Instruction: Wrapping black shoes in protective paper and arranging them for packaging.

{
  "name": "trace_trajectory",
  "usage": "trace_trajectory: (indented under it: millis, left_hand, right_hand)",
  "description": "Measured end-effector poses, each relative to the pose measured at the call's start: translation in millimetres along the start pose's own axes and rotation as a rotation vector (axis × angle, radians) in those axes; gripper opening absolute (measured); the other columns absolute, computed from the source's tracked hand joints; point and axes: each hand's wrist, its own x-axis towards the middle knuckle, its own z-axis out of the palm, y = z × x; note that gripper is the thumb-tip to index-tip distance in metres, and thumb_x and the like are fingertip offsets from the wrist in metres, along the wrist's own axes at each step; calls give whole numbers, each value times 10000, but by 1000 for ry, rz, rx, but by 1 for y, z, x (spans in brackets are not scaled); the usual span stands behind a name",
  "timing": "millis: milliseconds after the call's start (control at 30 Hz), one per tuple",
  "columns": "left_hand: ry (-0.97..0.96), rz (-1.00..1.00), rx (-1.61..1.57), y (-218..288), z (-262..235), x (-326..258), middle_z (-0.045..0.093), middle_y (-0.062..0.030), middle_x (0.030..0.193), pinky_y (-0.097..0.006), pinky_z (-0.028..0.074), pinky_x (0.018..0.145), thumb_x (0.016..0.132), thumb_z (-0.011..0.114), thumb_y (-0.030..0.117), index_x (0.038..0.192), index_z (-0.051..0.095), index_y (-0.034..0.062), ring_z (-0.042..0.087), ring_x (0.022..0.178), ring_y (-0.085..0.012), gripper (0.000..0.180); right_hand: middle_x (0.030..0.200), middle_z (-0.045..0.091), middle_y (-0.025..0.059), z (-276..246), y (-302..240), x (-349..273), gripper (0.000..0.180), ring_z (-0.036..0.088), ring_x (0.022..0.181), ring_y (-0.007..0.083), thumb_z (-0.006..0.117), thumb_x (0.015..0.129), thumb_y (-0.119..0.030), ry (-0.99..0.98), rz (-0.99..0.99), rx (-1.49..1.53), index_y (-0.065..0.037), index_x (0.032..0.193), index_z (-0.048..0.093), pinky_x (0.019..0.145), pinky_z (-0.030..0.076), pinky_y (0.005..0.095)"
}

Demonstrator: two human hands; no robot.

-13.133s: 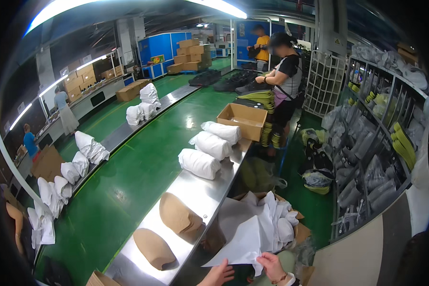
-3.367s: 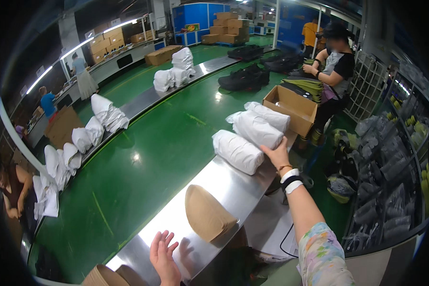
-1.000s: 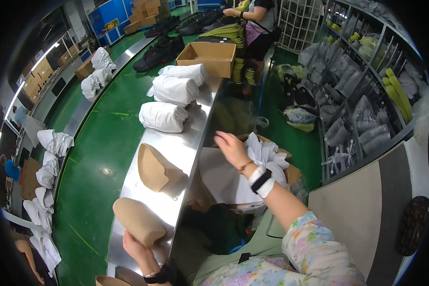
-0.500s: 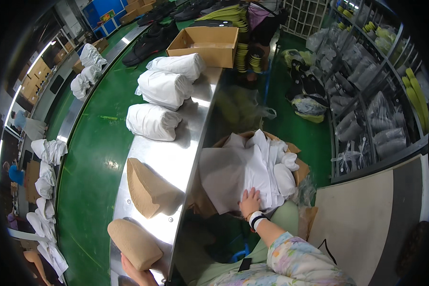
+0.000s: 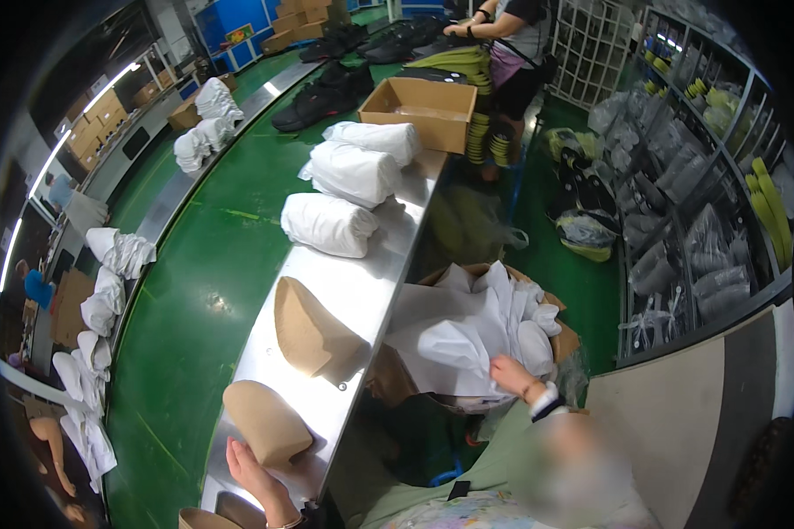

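My right hand (image 5: 513,376) reaches down into a cardboard box of white tissue paper (image 5: 468,335) beside the steel ledge, fingers closed on the edge of a sheet. My left hand (image 5: 254,469) rests on the steel ledge (image 5: 362,282), its fingers touching the near tan paper-wrapped bundle (image 5: 265,421). A second tan bundle (image 5: 307,324) lies just beyond it. Farther along the ledge lie three white wrapped bundles (image 5: 331,224).
An open cardboard box (image 5: 419,111) stands at the ledge's far end, where another person (image 5: 503,35) works. The green conveyor belt (image 5: 203,264) carries black shoes (image 5: 313,101) and white bundles (image 5: 119,256). Shelves of bagged goods (image 5: 697,220) line the right.
My right hand has dropped from above the ledge into the tissue box and taken hold of a sheet. The view has turned down toward the box; my left hand stays at the near tan bundle.
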Motion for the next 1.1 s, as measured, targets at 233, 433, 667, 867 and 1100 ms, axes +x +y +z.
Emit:
trace_trajectory:
  millis: [233,433,667,867,1100]
  left_hand:
    - [-403,199,-11,85,25,-93,574,-139,1084,-283,429,813,963,397,282,1139,518,-34,535,1017,-201,381]
    - [-721,-388,-355,80,53,-113,379,-230,1328,-416,414,911,907,422,516,1359,255,-14,441,1181,-332,716]
    - [-968,64,-134,98,43,-101,444,-155,1286,-343,361,985,928,477,356,1306,375,-33,410,1218,-220,551]
    - [-1184,-618,-658,101,47,-104,446,-137,1307,-336,329,1012,906,521,382,1334,345,-28,429,1204,-210,618]
    - [-1225,-196,-435,115,-29,-82,571,-90,1142,-248,427,881,749,640,-24,1258,446,-46,543,1020,-139,545]
  right_hand:
    - [1270,435,248,-19,-120,-155,288,472,1138,399,613,680,-8,659,-555,-74,30,965,595,947,412,414]
    - [1267,413,268,-6,-179,-209,445,430,1164,450,609,647,-14,589,-850,-166,-9,1091,595,964,399,450]
    - [1261,436,230,-69,-197,-219,369,432,1170,433,619,667,-7,601,-1075,-96,-100,1022,656,947,417,453]
    - [1216,472,179,-89,-266,-196,316,467,1126,369,615,703,-55,637,-1389,-415,-123,1009,657,857,494,388]
    - [1153,549,154,-106,-272,-196,384,537,1028,334,648,615,-6,665,-1351,-376,-74,993,654,818,492,385]
